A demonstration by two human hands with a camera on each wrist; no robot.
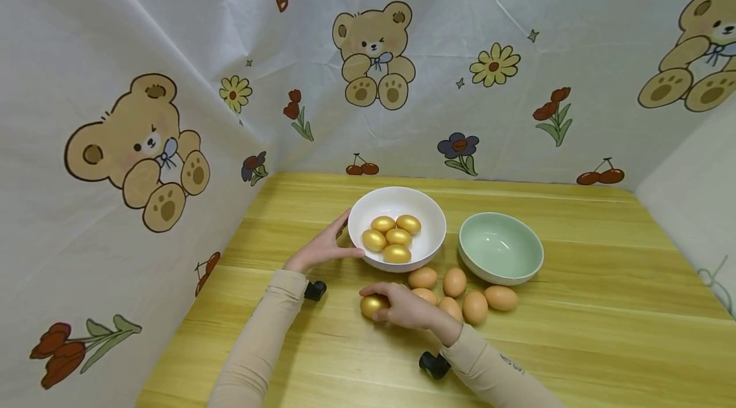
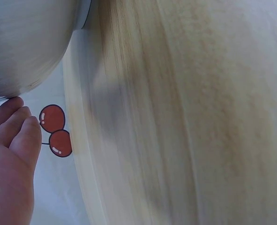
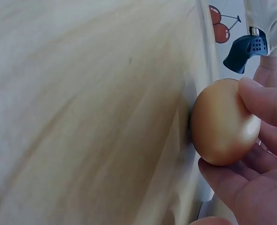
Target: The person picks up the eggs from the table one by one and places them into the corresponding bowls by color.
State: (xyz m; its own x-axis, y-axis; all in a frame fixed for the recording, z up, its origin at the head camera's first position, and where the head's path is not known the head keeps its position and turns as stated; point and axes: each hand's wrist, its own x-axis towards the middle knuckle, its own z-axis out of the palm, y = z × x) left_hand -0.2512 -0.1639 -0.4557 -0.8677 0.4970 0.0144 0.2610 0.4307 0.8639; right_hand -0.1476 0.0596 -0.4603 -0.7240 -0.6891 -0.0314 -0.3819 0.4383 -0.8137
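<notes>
My right hand (image 1: 405, 307) pinches a shiny golden egg (image 1: 370, 306) between thumb and fingers, at the table top in front of the white bowl. In the right wrist view the golden egg (image 3: 219, 125) sits between the fingertips, close to the wood. My left hand (image 1: 326, 248) touches the left side of the white bowl (image 1: 430, 235), thumb and fingers spread and nearly straight. The left wrist view shows its fingers (image 2: 26, 136) against the bowl's outer wall (image 2: 30, 42). Several golden eggs (image 1: 398, 237) lie inside that bowl.
Several brown eggs (image 1: 475, 307) lie in a cluster right of my right hand, some partly hidden by it. A pale green bowl (image 1: 535, 255) stands behind them on the wooden table (image 1: 609, 306). A bear-print cloth (image 1: 425, 133) hangs behind and left.
</notes>
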